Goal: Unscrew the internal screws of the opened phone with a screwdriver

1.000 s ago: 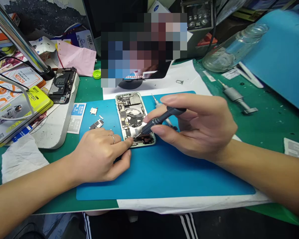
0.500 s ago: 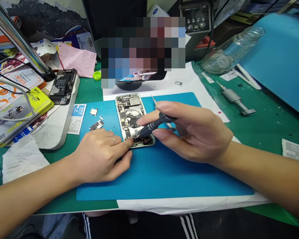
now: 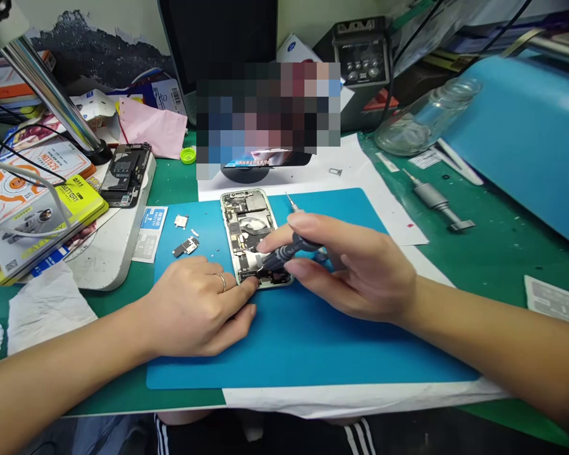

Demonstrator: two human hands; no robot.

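Right hand [image 3: 365, 272]: Fingers drawn into a narrow grip around a dark-handled tool [image 3: 282, 254], which slants down and left over the near half of an opened phone; whether its tip touches the parts inside cannot be told.
Left hand [image 3: 194, 309]: Index finger extended, its tip resting at the near left corner of the phone; a gap parts it from the thumb, and whether the curled fingers hold anything is hidden.
Opened phone [image 3: 252, 225]: At the middle of the scene, lying flat near the far edge of a blue mat [image 3: 289, 347], its long sides running near to far; a pale frame rings exposed components, with a light circular patch around the middle and darker parts at the near end.
Loose parts: A small silver piece [image 3: 181, 221] and a black-and-silver piece [image 3: 186, 246] lie on the mat, left of the phone.
Second tool [image 3: 291, 203]: Just right of the phone, partly hidden behind the right hand.
Green surface [image 3: 483, 272]: Beneath the mat, a grey screwdriver [image 3: 431, 197] lying at right.
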